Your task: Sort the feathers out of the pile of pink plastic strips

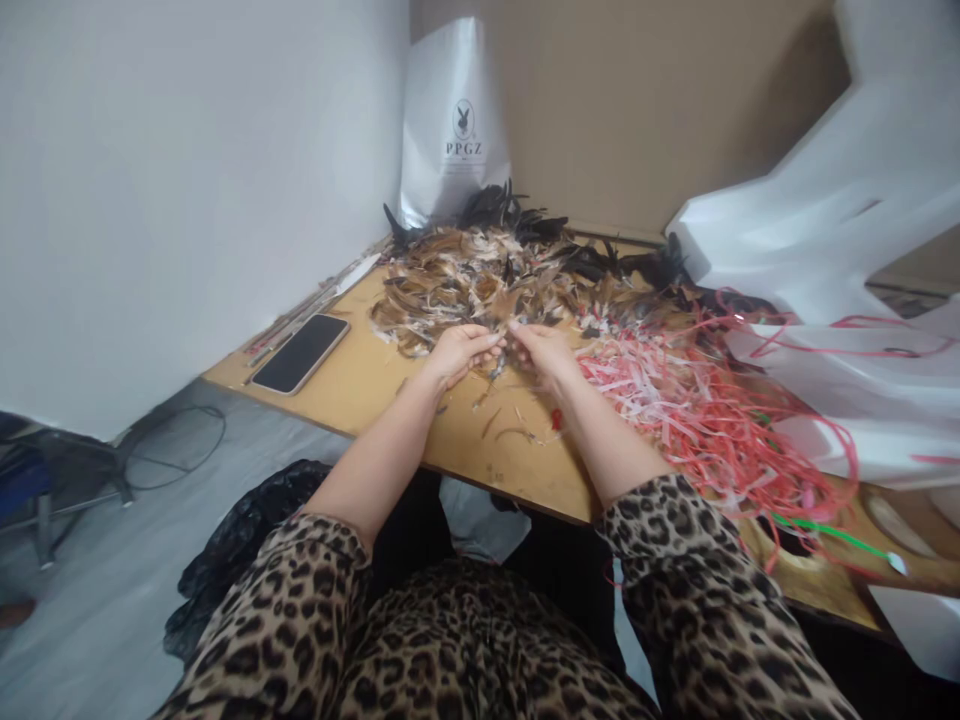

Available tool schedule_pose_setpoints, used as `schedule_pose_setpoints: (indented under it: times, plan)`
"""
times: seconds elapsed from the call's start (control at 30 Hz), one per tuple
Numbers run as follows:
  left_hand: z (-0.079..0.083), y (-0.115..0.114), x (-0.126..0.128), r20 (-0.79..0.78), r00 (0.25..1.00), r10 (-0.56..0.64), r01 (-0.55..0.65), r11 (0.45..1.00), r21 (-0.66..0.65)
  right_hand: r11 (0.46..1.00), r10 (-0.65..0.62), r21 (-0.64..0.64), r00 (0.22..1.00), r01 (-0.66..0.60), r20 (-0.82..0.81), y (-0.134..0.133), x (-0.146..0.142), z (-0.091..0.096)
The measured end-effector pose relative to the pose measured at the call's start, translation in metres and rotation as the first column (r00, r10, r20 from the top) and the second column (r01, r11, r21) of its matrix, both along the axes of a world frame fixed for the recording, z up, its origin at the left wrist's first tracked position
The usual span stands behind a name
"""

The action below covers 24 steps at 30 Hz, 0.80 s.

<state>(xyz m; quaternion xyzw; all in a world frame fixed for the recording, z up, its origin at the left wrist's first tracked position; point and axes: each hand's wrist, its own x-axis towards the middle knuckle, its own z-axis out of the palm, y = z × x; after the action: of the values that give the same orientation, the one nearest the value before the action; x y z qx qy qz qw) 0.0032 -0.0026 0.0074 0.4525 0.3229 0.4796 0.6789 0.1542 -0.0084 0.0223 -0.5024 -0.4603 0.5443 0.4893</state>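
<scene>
My left hand (466, 354) and my right hand (543, 352) meet above the near edge of a pile of feathers (442, 280). Thumb and fingers of both are pinched together. Between the fingertips there seems to be a small brown feather (504, 306), its lower end partly hidden by them. The pile mixes brown, cream and black feathers and spreads across the wooden table (382, 390). Loose feather bits (517, 432) lie on the wood below my hands. A small red piece (556, 419) sits beside my right wrist.
A dark-screened phone (301, 353) lies at the table's left edge. Tangled pink and red ribbons (690, 420) cover the right side, with a green strip (832, 532). A white printed bag (457, 130) stands behind the feathers. White sheets (810, 220) are at right. A black plastic bag (240, 550) is below.
</scene>
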Motion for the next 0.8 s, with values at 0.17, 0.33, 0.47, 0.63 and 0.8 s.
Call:
schedule_pose_setpoints:
  times: [0.17,0.33,0.47,0.63,0.8]
  plan:
    - [-0.0006,-0.0029,0.0027,-0.068,0.996,-0.056,0.057,0.998,0.015,0.998,0.050,-0.029,0.991,-0.054,-0.121,0.0013,-0.0002,-0.0027]
    - [-0.0031,0.0002,-0.0002,0.041,0.997,-0.070,0.072,0.996,-0.048,0.995,0.089,-0.034,0.972,-0.099,-0.215,0.0000,0.0019,0.0016]
    - [-0.0040,0.0037,-0.0025,0.143,0.990,-0.019,0.042,0.986,-0.160,0.999,0.044,-0.002,0.962,-0.046,-0.271,0.0000,0.0025,0.0040]
    - [-0.0031,0.0035,-0.0013,0.143,0.990,-0.011,0.046,0.968,-0.247,0.999,0.022,0.048,0.973,-0.011,-0.228,-0.0007,-0.0018,0.0013]
    - [-0.0023,0.0019,-0.0001,0.121,0.992,-0.018,0.049,0.965,-0.259,0.992,0.008,0.125,0.995,0.004,-0.096,-0.0019,-0.0060,-0.0036]
